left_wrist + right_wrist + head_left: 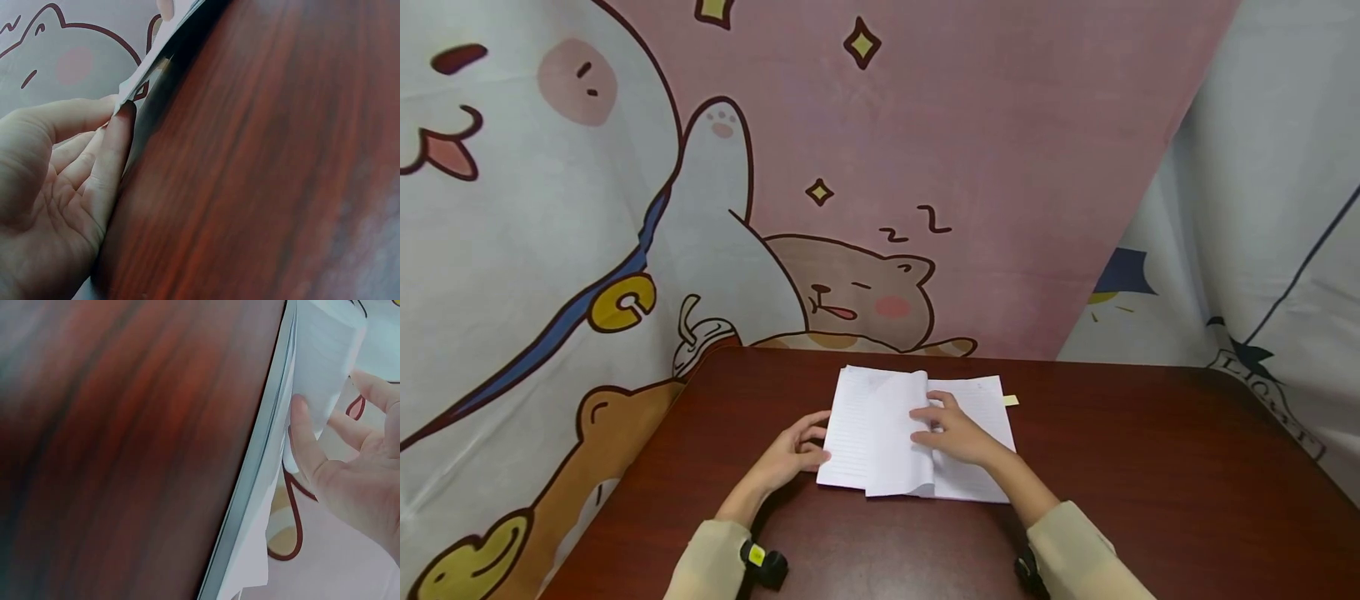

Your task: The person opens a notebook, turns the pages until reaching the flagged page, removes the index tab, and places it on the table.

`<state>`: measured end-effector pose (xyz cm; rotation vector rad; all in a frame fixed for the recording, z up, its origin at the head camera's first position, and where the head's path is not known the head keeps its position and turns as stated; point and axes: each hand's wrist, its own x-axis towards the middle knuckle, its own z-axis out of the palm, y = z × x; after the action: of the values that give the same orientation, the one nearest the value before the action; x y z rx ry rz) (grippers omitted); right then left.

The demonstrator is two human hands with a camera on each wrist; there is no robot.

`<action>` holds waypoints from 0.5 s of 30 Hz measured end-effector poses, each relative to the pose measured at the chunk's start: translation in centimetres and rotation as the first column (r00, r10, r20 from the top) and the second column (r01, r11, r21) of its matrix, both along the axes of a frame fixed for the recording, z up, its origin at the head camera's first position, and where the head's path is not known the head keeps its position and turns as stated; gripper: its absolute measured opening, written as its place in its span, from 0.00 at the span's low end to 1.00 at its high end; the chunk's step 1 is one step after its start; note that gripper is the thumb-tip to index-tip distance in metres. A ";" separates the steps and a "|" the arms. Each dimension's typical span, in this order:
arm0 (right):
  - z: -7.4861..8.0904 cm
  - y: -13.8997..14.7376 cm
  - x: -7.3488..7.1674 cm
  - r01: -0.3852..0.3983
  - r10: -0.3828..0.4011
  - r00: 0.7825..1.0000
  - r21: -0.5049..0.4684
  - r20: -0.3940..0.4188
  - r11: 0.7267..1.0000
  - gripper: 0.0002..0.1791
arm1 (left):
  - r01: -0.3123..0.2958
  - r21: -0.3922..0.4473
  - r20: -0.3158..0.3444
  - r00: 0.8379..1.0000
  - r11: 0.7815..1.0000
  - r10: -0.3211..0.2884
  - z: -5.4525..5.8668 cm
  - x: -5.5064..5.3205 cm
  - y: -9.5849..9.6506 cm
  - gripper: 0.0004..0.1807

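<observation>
A lined notebook (846, 433) lies spread on the table, with a loose leaf (895, 433) curving up over its middle. At the notebook's left edge, my left hand (793, 450) pinches the pages between thumb and finger; the left wrist view shows the fingertips meeting at the paper's edge. My right hand (955, 429) touches the curved side of the leaf with spread, fairly straight fingers. In the right wrist view the thumb (301, 422) rests against the leaf, and the other fingertips are partly hidden behind it.
A yellow tab (1011, 400) sticks out from the notebook's right side. The dark red-brown wooden table (1150, 467) extends around it. Behind hangs a cartoon-printed cloth (1015, 167). Each wrist carries a small black camera (767, 571).
</observation>
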<state>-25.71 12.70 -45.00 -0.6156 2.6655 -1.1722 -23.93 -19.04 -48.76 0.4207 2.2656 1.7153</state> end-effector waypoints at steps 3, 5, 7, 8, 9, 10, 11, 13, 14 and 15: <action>0.1 -0.9 0.1 -0.004 0.004 1.000 0.024 -0.008 1.000 0.26 | 0.006 0.002 -0.001 1.000 1.000 -0.006 0.0 0.0 0.0 0.38; 0.2 -1.4 0.2 -0.019 0.019 1.000 0.035 -0.004 0.999 0.27 | 0.013 0.011 -0.002 1.000 1.000 -0.013 0.0 0.0 0.0 0.38; 0.3 -1.9 0.3 -0.035 0.035 0.999 0.049 0.003 0.998 0.26 | 0.025 0.026 -0.002 1.000 0.999 -0.025 -0.1 0.0 0.0 0.37; 0.3 -2.1 0.4 -0.041 0.040 0.999 0.054 0.011 0.998 0.26 | 0.031 0.033 -0.002 1.000 0.999 -0.031 -0.1 0.0 0.0 0.37; 0.3 -2.3 0.5 -0.046 0.045 0.999 0.059 0.017 0.997 0.26 | 0.040 0.040 -0.003 0.999 0.998 -0.040 -0.1 0.0 -0.1 0.37; 0.4 -2.4 0.5 -0.051 0.050 0.999 0.065 0.021 0.997 0.25 | 0.046 0.045 -0.003 0.999 0.998 -0.046 -0.2 0.0 -0.1 0.37; 0.4 -2.5 0.6 -0.054 0.052 0.998 0.072 0.026 0.996 0.25 | 0.047 0.048 -0.002 0.999 0.998 -0.047 -0.2 0.0 -0.1 0.37; 0.5 -2.6 0.7 -0.056 0.054 0.998 0.078 0.029 0.995 0.23 | 0.042 0.049 0.005 0.999 0.998 -0.042 -0.2 0.0 0.0 0.36; 0.4 -2.7 0.7 -0.056 0.053 0.998 0.081 0.033 0.995 0.23 | 0.037 0.047 0.008 0.999 0.998 -0.038 -0.2 0.0 0.0 0.35; 0.5 -2.7 0.7 -0.056 0.053 0.998 0.082 0.037 0.995 0.22 | 0.031 0.046 0.013 0.999 0.998 -0.031 -0.1 0.0 0.0 0.34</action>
<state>-24.98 10.01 -44.53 -0.6439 2.6357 -1.0431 -23.95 -19.06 -48.90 0.4504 2.2023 1.7526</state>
